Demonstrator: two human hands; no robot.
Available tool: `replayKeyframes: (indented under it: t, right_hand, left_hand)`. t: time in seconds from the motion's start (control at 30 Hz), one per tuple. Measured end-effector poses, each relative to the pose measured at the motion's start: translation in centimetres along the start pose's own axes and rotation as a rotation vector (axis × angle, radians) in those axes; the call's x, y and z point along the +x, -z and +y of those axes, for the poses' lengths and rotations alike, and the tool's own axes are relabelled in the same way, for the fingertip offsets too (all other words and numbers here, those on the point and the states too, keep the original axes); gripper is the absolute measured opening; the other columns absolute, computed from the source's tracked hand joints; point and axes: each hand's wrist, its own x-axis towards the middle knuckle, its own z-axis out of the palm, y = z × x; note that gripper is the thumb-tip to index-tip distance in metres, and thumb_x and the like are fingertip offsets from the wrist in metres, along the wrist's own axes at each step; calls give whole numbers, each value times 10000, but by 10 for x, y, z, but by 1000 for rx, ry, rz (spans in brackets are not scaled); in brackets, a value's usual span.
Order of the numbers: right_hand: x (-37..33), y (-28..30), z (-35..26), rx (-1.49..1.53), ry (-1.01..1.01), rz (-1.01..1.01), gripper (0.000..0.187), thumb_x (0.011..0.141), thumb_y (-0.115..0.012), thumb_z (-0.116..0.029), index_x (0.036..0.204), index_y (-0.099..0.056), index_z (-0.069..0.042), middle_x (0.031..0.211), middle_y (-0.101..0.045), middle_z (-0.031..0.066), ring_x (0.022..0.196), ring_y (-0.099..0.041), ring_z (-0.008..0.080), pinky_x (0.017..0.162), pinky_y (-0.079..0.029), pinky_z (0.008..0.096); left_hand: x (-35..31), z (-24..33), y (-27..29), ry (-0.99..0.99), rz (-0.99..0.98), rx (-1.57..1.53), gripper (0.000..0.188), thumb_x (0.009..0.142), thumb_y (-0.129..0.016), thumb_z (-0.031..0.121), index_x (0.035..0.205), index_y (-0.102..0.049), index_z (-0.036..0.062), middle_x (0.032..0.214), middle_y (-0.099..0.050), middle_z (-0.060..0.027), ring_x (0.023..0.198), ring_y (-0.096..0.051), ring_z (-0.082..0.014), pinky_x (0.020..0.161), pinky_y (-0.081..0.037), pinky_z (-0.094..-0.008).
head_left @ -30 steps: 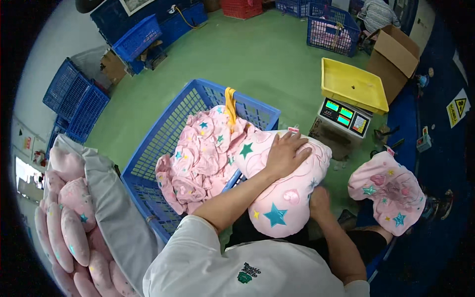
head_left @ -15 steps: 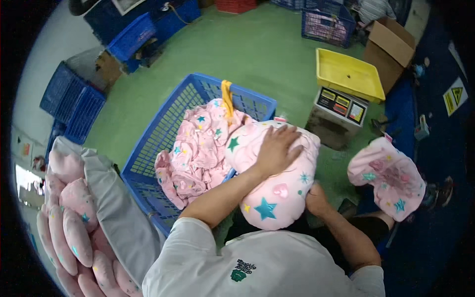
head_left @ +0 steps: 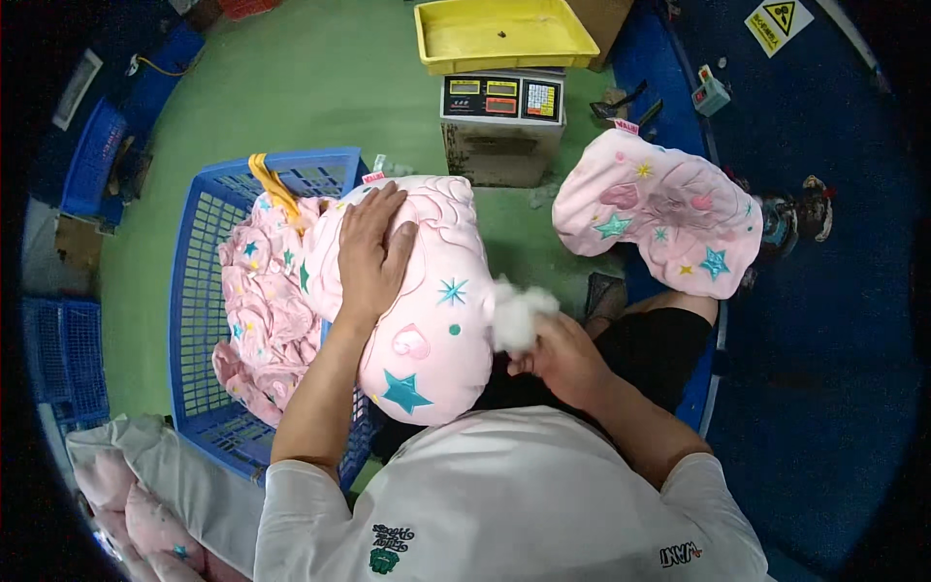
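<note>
Pink cushion [head_left: 432,301] over lap [head_left: 650,359] looks largely filled; left hand [head_left: 374,254] flat on it, thumb wide. Right hand [head_left: 565,361] grips white stuffing [head_left: 518,316] outside right edge. Limp covers [head_left: 267,301] in left basket [head_left: 197,310] look unfilled.

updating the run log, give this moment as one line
left hand: resting on pink cushion | right hand: holding white stuffing beside cushion | blue basket: pink fabric inside
</note>
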Motion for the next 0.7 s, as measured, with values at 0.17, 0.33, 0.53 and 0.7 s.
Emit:
replayKeyframes:
  t: [0.17,0.33,0.53,0.7]
  right_hand:
    - [40,-2,1,-860,358,176,220,997,-541,-117,1199,-537,-29,1013,-592,121,776,-582,252,771,-475,383]
    - [44,7,7,-1513,930,-39,269,922,-567,-65,1183,-556,-4,1057,-604,153,803,-607,325,736,-493,426]
    - [52,2,13,-1787,620,-71,307,869,-574,-58,1167,-601,9,1029,-648,213,767,-619,383,696,-504,449]
    - [127,2,3,-2044,233,-74,287,879,-574,-80,1139,-637,23,985,-683,217,738,-626,355,666,-510,433]
  left_hand:
    - [8,5,-8,-9,-41,80,385,930,-640,230,1269,-666,49,1374,-637,-122,1320,-536,-327,1196,-282,-476]
    - [9,4,-4,3,-64,89,386,930,-645,249,1264,-672,57,1376,-636,-119,1330,-527,-324,1196,-281,-480]
    - [0,-1,-5,0,-39,93,401,933,-637,300,1255,-678,65,1381,-631,-115,1353,-504,-319,1198,-268,-500]
    - [-1,7,-16,-42,-37,235,423,932,-630,336,1258,-678,70,1385,-627,-112,1369,-487,-312,1201,-254,-512]
